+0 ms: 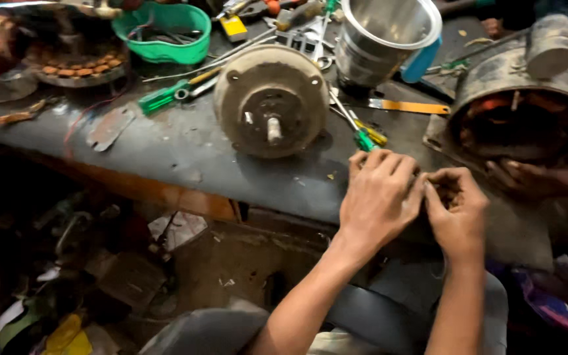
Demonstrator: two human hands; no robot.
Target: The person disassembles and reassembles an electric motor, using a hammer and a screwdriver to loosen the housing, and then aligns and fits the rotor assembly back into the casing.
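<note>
Grip unclear: left hand (377,197) and right hand (456,210) curl together at the table (185,148) edge, near the motor (271,100).

Both bare forearms rise from the near edge and angle toward the right. The left hand (377,197) is seen from its back, fingers curled downward and knuckles pointing far. The right hand (457,212) sits just beside it, touching it, fingers bent inward toward the left hand.
</note>
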